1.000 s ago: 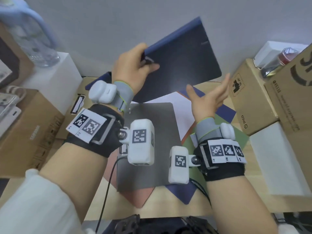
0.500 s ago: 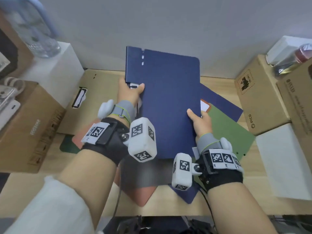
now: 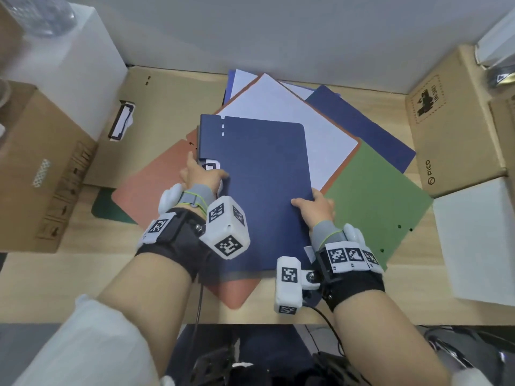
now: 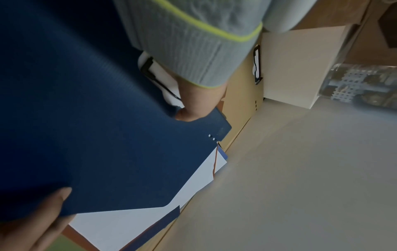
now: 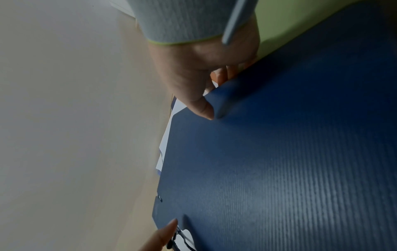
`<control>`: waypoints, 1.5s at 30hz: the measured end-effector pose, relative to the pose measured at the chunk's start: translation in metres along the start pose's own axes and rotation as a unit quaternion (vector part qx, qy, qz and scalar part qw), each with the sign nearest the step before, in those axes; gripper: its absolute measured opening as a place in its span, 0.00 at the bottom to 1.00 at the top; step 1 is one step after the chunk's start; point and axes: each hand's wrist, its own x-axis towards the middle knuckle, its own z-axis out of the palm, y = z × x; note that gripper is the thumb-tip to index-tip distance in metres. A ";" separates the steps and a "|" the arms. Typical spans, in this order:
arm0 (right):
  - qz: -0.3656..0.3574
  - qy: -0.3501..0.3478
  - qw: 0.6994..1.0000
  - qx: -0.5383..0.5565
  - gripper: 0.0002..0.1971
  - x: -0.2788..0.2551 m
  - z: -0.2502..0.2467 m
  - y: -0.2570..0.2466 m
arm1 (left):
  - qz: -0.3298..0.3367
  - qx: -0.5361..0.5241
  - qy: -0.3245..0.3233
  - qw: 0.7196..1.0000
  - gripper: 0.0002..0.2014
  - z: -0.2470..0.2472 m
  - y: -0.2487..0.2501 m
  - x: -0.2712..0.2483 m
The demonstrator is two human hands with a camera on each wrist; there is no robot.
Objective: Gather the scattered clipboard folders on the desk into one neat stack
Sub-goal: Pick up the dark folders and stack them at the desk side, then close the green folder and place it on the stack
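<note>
A navy clipboard folder (image 3: 262,190) lies flat over the middle of the pile, held by both hands. My left hand (image 3: 204,174) grips its left edge at the metal clip (image 3: 211,165), thumb on the cover (image 4: 191,113). My right hand (image 3: 313,204) pinches its right edge, thumb on top (image 5: 203,107) and fingers underneath. Below it lie an orange-red folder (image 3: 156,185) with white paper (image 3: 292,126), a green folder (image 3: 376,201), another blue folder (image 3: 362,126) and a tan clipboard (image 3: 167,107). I cannot tell whether the navy folder touches the pile.
A dark green folder corner (image 3: 108,207) sticks out at the left. Cardboard box (image 3: 41,176) and white box (image 3: 69,65) stand at the left. A PICO carton (image 3: 451,121) and a white box (image 3: 479,240) close the right side. The wall is right behind.
The navy folder, held up tilted by the left hand alone, has come down flat over the pile. The right hand, open before, now holds its right edge.
</note>
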 end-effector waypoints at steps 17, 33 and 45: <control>0.204 0.178 0.952 0.140 0.43 0.029 -0.090 0.079 | 0.287 0.513 -0.324 0.741 0.42 0.105 -0.008 -0.053; 0.027 0.153 0.919 0.362 0.14 0.013 -0.160 0.032 | 0.318 0.608 -0.311 0.657 0.49 0.104 -0.023 -0.047; -0.117 0.058 0.922 0.364 0.14 -0.037 -0.172 -0.031 | 0.218 0.526 -0.367 0.736 0.35 0.086 0.003 -0.055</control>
